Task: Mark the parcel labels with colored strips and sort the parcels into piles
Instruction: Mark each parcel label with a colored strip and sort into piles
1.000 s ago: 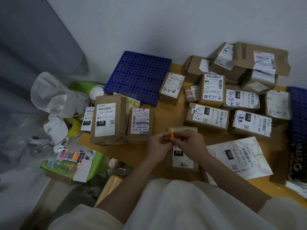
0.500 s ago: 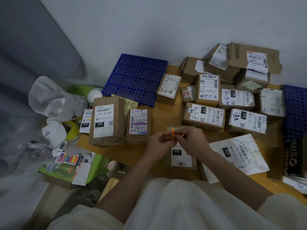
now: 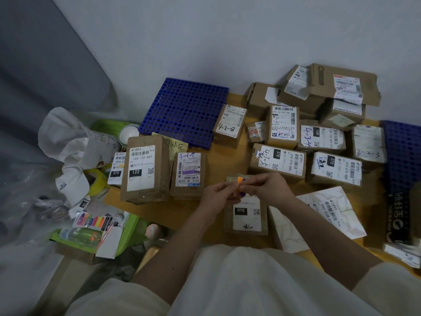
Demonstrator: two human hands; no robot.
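Both hands meet just above the parcel marked 010 on the table; the left hand and right hand each pinch an end of the orange strip between them. It looks thin, light and floppy, likely sticky on one side, so best held by its tips and laid flat. The parcel seems a small, light carton, easy to lift by its edges. A purple bit under the right hand is mostly hidden, and the label's top is covered
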